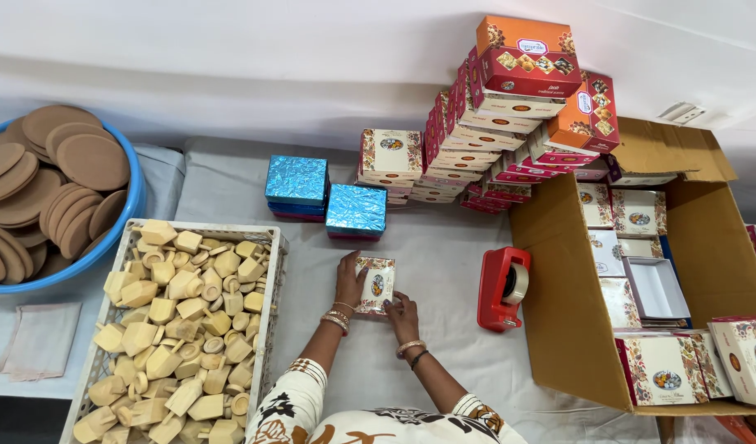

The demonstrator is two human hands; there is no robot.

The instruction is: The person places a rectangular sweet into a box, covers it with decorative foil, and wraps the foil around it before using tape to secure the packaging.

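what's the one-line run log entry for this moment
left hand: on small patterned cardboard box | right hand: at its lower edge | box: flat on white cloth table | red tape dispenser: right, untouched

Two blue foil boxes [297, 179], one red tape dispenser [501, 289], one blue tub [107, 238], one crate [273, 247].
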